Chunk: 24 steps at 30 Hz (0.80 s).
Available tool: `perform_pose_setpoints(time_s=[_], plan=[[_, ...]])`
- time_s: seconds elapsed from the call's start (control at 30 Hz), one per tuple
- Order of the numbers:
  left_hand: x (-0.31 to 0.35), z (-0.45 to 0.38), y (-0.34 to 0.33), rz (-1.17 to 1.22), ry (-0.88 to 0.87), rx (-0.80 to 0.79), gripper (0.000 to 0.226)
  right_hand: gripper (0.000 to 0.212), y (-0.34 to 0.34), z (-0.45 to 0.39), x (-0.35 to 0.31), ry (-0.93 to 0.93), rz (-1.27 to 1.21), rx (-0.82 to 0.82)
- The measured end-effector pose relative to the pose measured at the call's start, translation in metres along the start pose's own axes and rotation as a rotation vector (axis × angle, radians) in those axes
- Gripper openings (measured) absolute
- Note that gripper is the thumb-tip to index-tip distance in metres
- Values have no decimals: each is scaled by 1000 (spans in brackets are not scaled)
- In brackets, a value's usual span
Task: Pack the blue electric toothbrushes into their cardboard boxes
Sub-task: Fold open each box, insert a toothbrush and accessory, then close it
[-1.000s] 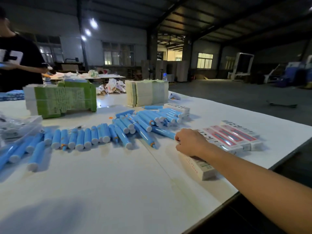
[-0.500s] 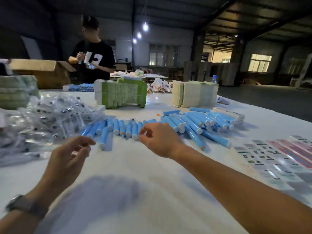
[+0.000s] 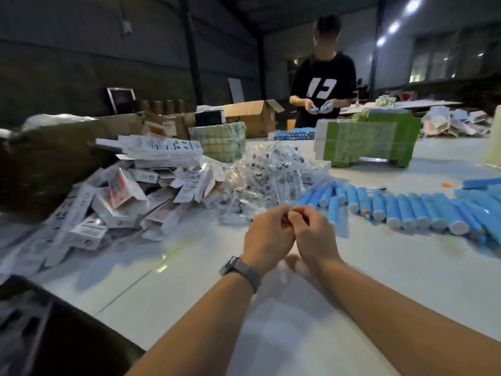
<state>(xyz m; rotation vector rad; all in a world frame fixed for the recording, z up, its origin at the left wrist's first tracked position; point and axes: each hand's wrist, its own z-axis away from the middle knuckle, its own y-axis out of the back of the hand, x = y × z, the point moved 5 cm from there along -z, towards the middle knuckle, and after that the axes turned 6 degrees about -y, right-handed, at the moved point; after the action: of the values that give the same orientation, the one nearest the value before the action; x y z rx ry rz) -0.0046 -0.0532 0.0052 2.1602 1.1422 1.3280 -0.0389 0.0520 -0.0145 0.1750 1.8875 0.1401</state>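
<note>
Only legible print: "13" on the bystander's black T-shirt; left hand and right hand together pinch a clear sachet above the white table

On the table we see boxes heaped at the left edge, a pile of bags right of them, and toothbrushes in a row running to the right edge. Behind those stands a stack; a person stands at the far edge.
</note>
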Motion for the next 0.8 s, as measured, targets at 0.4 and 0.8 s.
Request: perform_pose_setpoints(time_s=[0.4, 0.8], plan=[[-125, -42, 149, -836, 301, 375, 59, 15, 1, 8, -7, 41, -115, -46], [-109, -34, 188, -1136, 187, 302, 44, 13, -2, 7, -9, 85, -120, -88]])
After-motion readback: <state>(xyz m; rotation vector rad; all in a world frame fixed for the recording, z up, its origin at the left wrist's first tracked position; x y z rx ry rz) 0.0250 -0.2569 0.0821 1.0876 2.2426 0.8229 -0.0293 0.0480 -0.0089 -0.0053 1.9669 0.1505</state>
